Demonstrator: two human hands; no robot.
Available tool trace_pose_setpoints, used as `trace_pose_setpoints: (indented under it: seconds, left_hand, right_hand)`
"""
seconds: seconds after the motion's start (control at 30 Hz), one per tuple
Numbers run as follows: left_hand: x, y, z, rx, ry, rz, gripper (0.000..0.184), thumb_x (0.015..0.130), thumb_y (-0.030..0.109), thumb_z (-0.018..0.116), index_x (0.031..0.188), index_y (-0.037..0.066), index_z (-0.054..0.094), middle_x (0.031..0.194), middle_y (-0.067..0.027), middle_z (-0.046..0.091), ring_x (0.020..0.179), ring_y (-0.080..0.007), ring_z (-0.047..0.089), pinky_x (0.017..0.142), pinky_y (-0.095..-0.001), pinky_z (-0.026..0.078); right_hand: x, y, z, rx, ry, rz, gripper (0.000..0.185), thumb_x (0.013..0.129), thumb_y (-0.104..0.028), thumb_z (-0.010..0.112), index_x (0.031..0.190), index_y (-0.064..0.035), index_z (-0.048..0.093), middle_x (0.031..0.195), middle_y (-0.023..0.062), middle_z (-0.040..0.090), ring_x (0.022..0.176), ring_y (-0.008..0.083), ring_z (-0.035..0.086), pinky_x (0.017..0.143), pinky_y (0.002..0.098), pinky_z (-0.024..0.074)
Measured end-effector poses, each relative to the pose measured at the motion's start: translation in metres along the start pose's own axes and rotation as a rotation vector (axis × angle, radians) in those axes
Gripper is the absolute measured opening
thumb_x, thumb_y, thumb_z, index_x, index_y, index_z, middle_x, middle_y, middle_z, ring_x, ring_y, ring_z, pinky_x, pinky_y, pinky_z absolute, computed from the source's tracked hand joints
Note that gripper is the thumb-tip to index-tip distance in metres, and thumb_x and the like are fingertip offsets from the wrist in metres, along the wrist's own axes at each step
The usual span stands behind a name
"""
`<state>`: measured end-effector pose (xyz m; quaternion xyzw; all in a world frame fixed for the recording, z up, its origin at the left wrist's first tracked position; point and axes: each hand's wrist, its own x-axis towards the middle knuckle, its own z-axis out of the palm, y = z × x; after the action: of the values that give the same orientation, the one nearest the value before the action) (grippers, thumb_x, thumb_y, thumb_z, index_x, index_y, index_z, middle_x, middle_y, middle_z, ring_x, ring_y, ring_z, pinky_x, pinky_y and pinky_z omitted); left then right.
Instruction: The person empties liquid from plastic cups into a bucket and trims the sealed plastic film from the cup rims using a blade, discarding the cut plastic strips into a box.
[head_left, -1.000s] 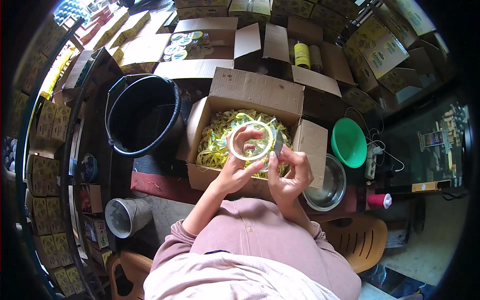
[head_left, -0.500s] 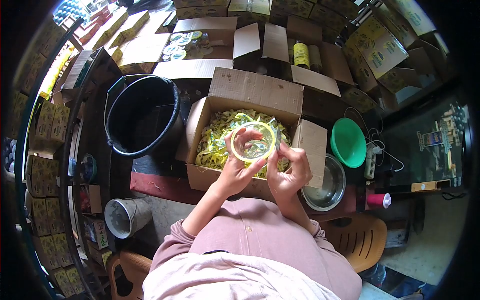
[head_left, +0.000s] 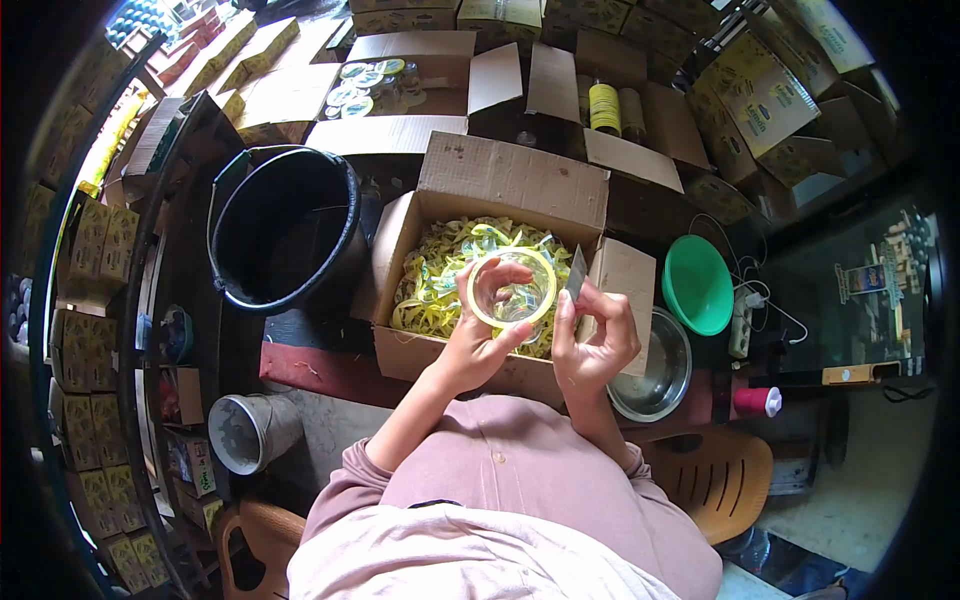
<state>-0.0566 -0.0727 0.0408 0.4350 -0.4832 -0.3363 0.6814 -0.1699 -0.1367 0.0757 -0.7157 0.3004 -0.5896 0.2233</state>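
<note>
A clear round cup with a pale yellow rim (head_left: 540,318) is in my left hand (head_left: 474,335), whose fingers curl around its left side. My right hand (head_left: 598,340) pinches a small thin grey blade-like piece (head_left: 577,274) that points upward, just right of the cup and apart from it. Both hands are over an open cardboard box (head_left: 513,182). Inside that box lie many crumpled yellow-green strips (head_left: 430,285).
Left of the box stands a black bucket (head_left: 285,230), with a grey pail (head_left: 254,434) below. To the right are a green bowl (head_left: 698,285), a metal bowl (head_left: 655,375) and a pink thread spool (head_left: 757,401). Boxes of cups (head_left: 365,88) stand behind.
My right hand has moved slightly right, away from the cup, with the grey piece now clear of the rim. My left hand and the cup have shifted slightly right.
</note>
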Motion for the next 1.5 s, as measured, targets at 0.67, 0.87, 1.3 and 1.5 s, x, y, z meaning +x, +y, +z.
trace_pose_setpoints:
  seconds: [0.67, 0.87, 1.3, 1.5]
  left_hand:
    - [-0.002, 0.007, -0.008, 0.002, -0.117, 0.067, 0.081, 0.072, 0.018, 0.065, 0.129, 0.006, 0.009, 0.116, -0.015, 0.041, 0.113, -0.0254, 0.04, 0.098, -0.0376, 0.028]
    - [-0.001, 0.006, -0.011, 0.066, -0.163, 0.092, 0.082, 0.072, 0.019, 0.066, 0.129, 0.005, 0.009, 0.115, -0.0144, 0.043, 0.111, -0.0251, 0.042, 0.098, -0.0372, 0.028]
    - [-0.002, 0.005, -0.022, 0.21, -0.234, 0.042, 0.088, 0.07, 0.026, 0.069, 0.129, 0.003, 0.007, 0.115, -0.0141, 0.045, 0.113, -0.0253, 0.042, 0.102, -0.0364, 0.023]
    - [-0.006, 0.002, -0.024, 0.186, -0.251, 0.008, 0.092, 0.07, 0.031, 0.068, 0.13, 0.003, 0.004, 0.119, -0.0159, 0.043, 0.116, -0.0259, 0.041, 0.103, -0.0364, 0.02]
  right_hand:
    - [-0.002, -0.007, -0.016, 0.131, -0.111, 0.069, 0.021, 0.067, 0.006, 0.067, 0.085, -0.0018, 0.061, 0.068, 0.0058, 0.057, 0.059, 0.0128, 0.056, 0.055, 0.0238, 0.0446]
    - [-0.002, -0.009, -0.016, 0.123, -0.12, 0.028, 0.022, 0.066, 0.006, 0.067, 0.086, -0.0017, 0.061, 0.068, 0.0063, 0.057, 0.059, 0.0133, 0.056, 0.055, 0.0237, 0.0447]
    - [0.0, -0.012, -0.012, 0.048, -0.139, -0.06, 0.027, 0.065, 0.012, 0.06, 0.09, 0.0024, 0.058, 0.07, 0.0071, 0.053, 0.062, 0.0137, 0.053, 0.059, 0.0232, 0.0446]
    - [0.001, -0.009, -0.013, 0.023, -0.125, -0.05, 0.027, 0.063, 0.008, 0.064, 0.087, -0.0039, 0.064, 0.068, 0.0069, 0.058, 0.059, 0.0156, 0.057, 0.056, 0.0252, 0.0461]
